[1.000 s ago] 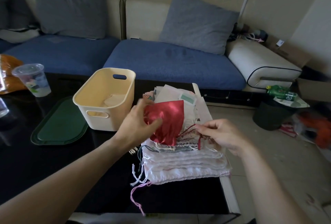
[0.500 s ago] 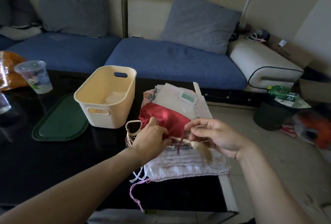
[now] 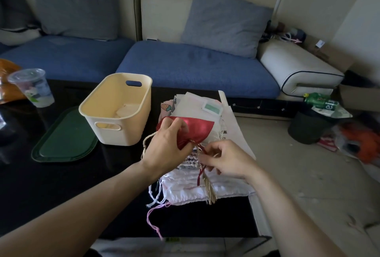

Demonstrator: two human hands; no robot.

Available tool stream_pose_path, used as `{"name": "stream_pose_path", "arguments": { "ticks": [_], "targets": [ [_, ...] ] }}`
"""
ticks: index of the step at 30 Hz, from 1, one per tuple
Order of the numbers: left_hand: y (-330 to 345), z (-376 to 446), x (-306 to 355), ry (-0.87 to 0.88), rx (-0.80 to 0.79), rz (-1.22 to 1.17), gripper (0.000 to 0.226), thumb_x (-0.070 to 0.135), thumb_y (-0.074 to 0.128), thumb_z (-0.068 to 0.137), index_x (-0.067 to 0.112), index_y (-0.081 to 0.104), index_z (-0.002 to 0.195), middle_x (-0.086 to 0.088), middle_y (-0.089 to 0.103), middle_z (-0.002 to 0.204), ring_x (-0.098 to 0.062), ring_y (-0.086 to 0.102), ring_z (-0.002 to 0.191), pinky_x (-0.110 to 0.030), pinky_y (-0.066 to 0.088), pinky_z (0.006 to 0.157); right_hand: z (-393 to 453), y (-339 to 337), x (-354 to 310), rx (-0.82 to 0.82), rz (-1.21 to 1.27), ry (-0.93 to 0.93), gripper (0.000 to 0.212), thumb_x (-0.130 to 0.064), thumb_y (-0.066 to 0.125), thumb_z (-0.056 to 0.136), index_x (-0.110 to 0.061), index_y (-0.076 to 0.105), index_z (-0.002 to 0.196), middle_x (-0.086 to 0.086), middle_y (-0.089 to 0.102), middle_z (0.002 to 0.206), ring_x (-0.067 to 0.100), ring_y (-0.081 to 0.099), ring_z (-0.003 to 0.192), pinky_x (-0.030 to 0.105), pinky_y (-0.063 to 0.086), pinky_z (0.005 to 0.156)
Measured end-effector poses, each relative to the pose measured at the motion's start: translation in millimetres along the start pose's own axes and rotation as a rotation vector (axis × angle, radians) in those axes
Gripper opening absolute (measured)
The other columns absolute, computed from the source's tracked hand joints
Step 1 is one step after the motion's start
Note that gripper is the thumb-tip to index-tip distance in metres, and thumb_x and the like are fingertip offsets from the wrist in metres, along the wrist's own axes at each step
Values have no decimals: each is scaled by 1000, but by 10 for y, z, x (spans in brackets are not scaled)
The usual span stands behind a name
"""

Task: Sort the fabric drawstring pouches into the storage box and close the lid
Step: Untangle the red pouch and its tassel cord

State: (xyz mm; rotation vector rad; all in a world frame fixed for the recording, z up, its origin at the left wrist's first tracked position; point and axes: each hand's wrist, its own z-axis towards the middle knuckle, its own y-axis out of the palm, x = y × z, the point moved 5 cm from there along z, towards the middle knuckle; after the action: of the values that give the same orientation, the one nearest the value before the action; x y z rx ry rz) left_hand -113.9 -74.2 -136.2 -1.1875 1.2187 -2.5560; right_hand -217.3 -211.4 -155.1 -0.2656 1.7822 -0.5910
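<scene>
**Red satin pouch in hand above pouch stack; storage box open, lid off**

Hidden or unclear: the palm and fingertips of the left hand (image 3: 166,145) are turned away from the camera; the lower layers of the pouch stack (image 3: 205,184) show only as gathered edges. The box's contents are partly masked by its near wall; only pale flat pieces show on its floor. A plastic cup (image 3: 33,88) at far left is blurred, its print unreadable.

Item 1, red pouch (image 3: 195,129): glossy red fabric, bunched at the neck, held above the stack. Left hand grips its gathered body with curled fingers. Right hand (image 3: 224,159) pinches the red drawstring (image 3: 200,171) and a gold tasselled cord (image 3: 209,188), both hanging over the stack.

Item 2, pouch stack: mostly white and pale fabric, on the right end of the black table (image 3: 61,184), just right of the box; white and pink cords trail off its near-left corner. One pouch at the back shows a strawberry print.

Item 3, storage box (image 3: 117,133): cream plastic, slot handles, upright. Green lid (image 3: 65,139) lies flat at its left, touching or nearly so.

Writing: a green bottle (image 3: 320,102) on the dark bin (image 3: 306,129) bears partial white letters, not legible as a word.
</scene>
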Motion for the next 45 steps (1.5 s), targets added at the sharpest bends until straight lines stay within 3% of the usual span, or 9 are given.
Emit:
{"name": "stream_pose_path", "arguments": {
  "ticks": [6, 11, 15, 18, 23, 28, 33, 39, 45],
  "targets": [
    [-3, -45, 149, 386, -4, 48, 25, 12, 77, 80, 20, 66, 101, -2, 43, 105, -19, 52, 83, -38, 54, 67, -15, -16, -52, -23, 322, 44, 17, -19, 66, 95, -4, 73, 91, 7, 74, 77, 16, 70, 69, 27, 56, 65],
    [30, -53, 158, 484, -28, 71, 12, 17, 71, 82, 17, 77, 93, -7, 48, 101, -22, 55, 83, -37, 52, 63, -54, 8, -72, -66, 358, 66, 16, -18, 65, 96, -7, 74, 89, 11, 77, 85, 18, 73, 72, 24, 56, 64],
    [-7, -48, 67, 321, 34, -30, 8, 21, 70, 84, 15, 72, 89, -1, 48, 101, -10, 53, 77, -31, 51, 63, -36, -26, -5, -50, 251, 82, 14, -19, 67, 95, -12, 73, 85, 4, 76, 78, 13, 72, 69, 21, 53, 60],
    [-69, -7, 5, 162, 103, -147, 8, 11, 69, 87, 16, 64, 84, 6, 49, 91, -3, 51, 75, -12, 41, 65, -36, -32, 70, -95, 56, 108, 9, -20, 74, 90, -14, 72, 85, 5, 76, 75, 13, 71, 68, 23, 52, 60],
    [-163, 61, -95, 10, 66, -247, 12, 9, 62, 87, 19, 64, 83, 4, 55, 92, -10, 52, 79, -16, 43, 68, 3, -162, 165, 26, -6, 143, 6, -16, 78, 87, -15, 71, 87, 3, 77, 77, 13, 71, 70, 28, 54, 63],
    [-112, 7, -50, 96, -220, -233, 26, 6, 57, 70, 17, 71, 90, 3, 60, 81, -11, 54, 68, -32, 49, 64, -19, -362, 219, 187, 190, 196, 27, -24, 62, 99, -3, 70, 85, -2, 63, 58, 13, 61, 57, 35, 52, 67],
    [-157, 90, -248, -84, -10, -45, 15, 18, 59, 94, 17, 58, 110, 3, 66, 72, -10, 64, 63, -36, 55, 65, -84, -495, 209, 318, 439, 234, 35, -35, 60, 99, -10, 62, 76, -1, 50, 57, 14, 52, 53, 28, 49, 56],
    [-271, 163, -471, -184, -114, 259, 22, 29, 54, 100, 11, 66, 102, -1, 72, 90, -23, 66, 79, -38, 54, 71, -88, -587, 197, 510, 750, 239, 38, -28, 61, 99, -13, 55, 65, 3, 60, 66, 16, 58, 65, 31, 50, 64],
    [-451, 236, -539, -315, -62, 251, 42, 34, 47, 102, 3, 67, 81, -16, 67, 78, -32, 64, 75, -39, 55, 70, -96, -627, 150, 515, 1373, 118, 35, -15, 60, 92, -17, 45, 61, 11, 71, 83, 28, 73, 88, 41, 53, 97]
  ]
}}
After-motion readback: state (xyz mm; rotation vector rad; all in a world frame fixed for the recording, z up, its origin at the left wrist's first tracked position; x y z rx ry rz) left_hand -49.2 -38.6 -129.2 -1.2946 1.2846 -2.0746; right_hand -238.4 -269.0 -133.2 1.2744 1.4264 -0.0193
